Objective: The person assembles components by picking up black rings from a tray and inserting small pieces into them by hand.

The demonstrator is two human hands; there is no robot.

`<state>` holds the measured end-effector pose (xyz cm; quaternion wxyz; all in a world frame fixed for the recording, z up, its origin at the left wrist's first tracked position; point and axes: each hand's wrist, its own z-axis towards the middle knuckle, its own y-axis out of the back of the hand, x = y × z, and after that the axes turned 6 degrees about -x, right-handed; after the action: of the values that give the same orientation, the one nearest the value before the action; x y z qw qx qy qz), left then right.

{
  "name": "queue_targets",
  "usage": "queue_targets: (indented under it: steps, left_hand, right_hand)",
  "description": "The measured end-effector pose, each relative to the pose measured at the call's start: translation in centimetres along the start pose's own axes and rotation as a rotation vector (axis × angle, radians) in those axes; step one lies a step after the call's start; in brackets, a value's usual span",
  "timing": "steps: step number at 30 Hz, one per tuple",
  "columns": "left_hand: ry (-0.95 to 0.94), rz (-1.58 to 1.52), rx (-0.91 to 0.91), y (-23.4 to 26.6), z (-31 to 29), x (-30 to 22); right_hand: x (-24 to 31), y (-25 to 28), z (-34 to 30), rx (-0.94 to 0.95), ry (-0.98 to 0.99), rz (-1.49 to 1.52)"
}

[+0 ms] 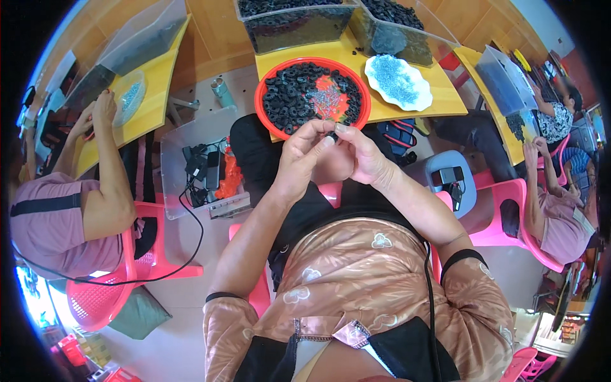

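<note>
My left hand (301, 153) and my right hand (365, 155) meet at the near rim of a round red tray (259, 105). A small black part (332, 135) is pinched between the fingertips of both hands; its exact shape is mostly hidden by them. Many black ring-like parts (285, 95) fill the left and the edges of the tray. Toward its right lies a patch of tiny silvery pieces (326, 100) on the bare red bottom. Beyond my right hand, a white scalloped dish (417, 99) holds a heap of small pale-blue, shiny pieces (396, 76).
Clear bins (299, 32) of black parts stand at the back of the yellow table (449, 105). A clear box (181, 143) with devices and a red bag sits at lower left, a grey-blue stool (468, 172) at right. People work at tables on both sides; a black cable (197, 245) hangs leftward.
</note>
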<state>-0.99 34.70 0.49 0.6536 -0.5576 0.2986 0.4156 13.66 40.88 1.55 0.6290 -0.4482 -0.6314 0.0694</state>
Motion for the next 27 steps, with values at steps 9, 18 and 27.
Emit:
queue_targets:
  steps: [9,18,27]
  left_hand:
    - [-0.051,-0.018,-0.035,0.2,-0.1,0.5]
    - [0.014,-0.002,-0.006,0.5,-0.2,0.5]
    - [0.068,-0.018,-0.051,0.6,0.0,0.7]
  right_hand:
    - [-0.4,-1.1,-0.5,-0.099,0.003,-0.02]
    - [-0.7,-2.0,-0.8,-0.157,0.066,0.003]
    - [-1.7,-2.5,-0.2,-0.201,0.144,0.113]
